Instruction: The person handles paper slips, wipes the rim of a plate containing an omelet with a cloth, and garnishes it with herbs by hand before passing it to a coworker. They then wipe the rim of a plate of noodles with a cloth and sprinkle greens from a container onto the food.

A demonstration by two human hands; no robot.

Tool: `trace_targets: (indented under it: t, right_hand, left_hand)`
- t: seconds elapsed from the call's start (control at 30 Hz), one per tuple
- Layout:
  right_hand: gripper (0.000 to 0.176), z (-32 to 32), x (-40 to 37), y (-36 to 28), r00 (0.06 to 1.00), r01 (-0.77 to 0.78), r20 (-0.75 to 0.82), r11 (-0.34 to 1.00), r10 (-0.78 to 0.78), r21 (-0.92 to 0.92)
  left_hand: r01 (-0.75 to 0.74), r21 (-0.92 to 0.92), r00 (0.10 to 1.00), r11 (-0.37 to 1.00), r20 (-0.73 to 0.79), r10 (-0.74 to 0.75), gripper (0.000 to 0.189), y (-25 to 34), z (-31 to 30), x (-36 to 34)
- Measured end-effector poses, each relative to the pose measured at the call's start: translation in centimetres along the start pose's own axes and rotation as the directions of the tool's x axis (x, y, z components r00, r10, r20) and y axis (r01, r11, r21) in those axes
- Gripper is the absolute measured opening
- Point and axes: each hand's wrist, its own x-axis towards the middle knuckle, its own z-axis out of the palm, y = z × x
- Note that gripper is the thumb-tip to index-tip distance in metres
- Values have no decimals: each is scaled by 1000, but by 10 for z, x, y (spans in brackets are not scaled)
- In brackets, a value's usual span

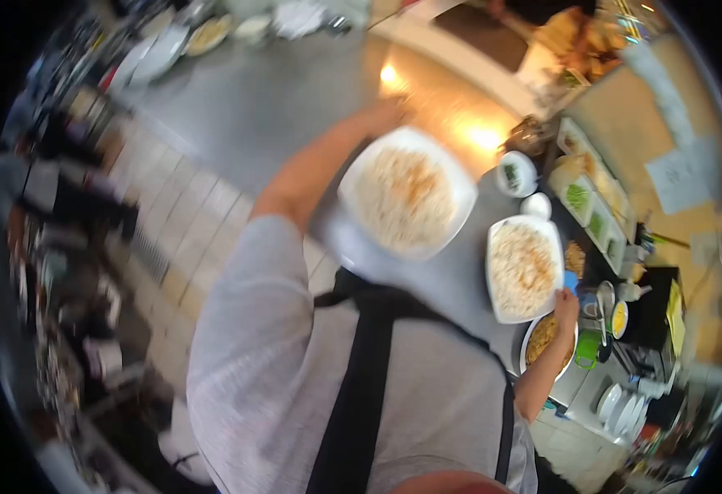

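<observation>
A white square bowl [350, 196] of pale, rice-like food with an orange-brown patch is in the middle of the head view. My left arm reaches along its left side, and my left hand [387, 115] is at its far corner; the fingers are blurred, so I cannot tell whether they grip it. To the right, my right hand [568, 306] grips the near right edge of a second white bowl [525, 267], filled with similar food. That bowl overlaps a round pan [560, 362] of yellow-brown food. A small blue item [571, 281] shows beside my right fingers.
A steel counter [237, 107] stretches ahead, with plates [153, 56] at its far left. Small bowls, including one of chopped greens [512, 174], stand near a row of ingredient trays [595, 218]. Stacked plates [622, 409] are lower right. A person [44, 185] stands at left.
</observation>
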Motion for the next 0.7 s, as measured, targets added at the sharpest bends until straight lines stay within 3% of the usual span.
trace_targets:
  t: [0.03,0.07,0.1,0.13,0.17,0.2,0.33,0.37,0.43,0.47,0.53,0.57,0.63,0.7]
  right_hand:
    - [30,-6,-7,-7,995,-55,-78,998,56,12]
    - [29,-4,-22,-17,990,-87,-107,996,90,29]
    - [29,-2,-36,-25,984,-121,-126,991,126,50]
    - [29,-1,-46,-26,965,-182,-176,980,193,76]
    - [28,0,-52,-29,977,-157,-135,985,165,70]
    - [27,3,-57,-34,988,-122,-85,990,127,67]
    - [25,-8,-83,-68,978,-183,-42,933,206,309]
    - [25,-9,-85,-73,973,-202,-47,926,228,319]
    - [24,-8,-88,-78,956,-281,33,882,291,378]
    - [23,-6,-90,-79,968,-232,-19,919,251,319]
    - [23,0,-91,-76,972,-215,-34,940,232,265]
    - [24,-1,-92,-78,979,-184,-45,961,197,204]
    - [23,-8,-96,-84,965,-256,0,943,262,211]
    - [24,-31,-102,-99,986,-160,56,986,157,53]
  left_hand:
    - [-77,103,995,992,-57,83,42,-14,18,16]
    - [190,-272,980,943,-3,-199,40,0,11,20]
    - [-167,173,979,971,145,143,35,-5,9,28]
    - [-249,89,968,964,35,247,26,-8,10,30]
    - [-203,10,979,979,42,202,19,-8,8,33]
    - [-166,80,980,983,126,155,15,-10,2,37]
    - [101,132,990,986,-113,-86,14,-36,-2,7]
    - [77,137,992,988,-106,-62,14,-39,-7,5]
    - [234,176,971,956,-84,-222,18,-42,-12,1]
    - [217,179,976,960,-75,-207,18,-41,-11,4]
    - [262,-107,924,959,-257,-282,22,-36,-11,18]
    - [251,-106,931,962,-247,-270,22,-17,-22,25]
    - [47,-511,922,859,-309,-234,22,35,-46,34]
    - [20,-634,937,773,-258,-235,21,117,-81,27]
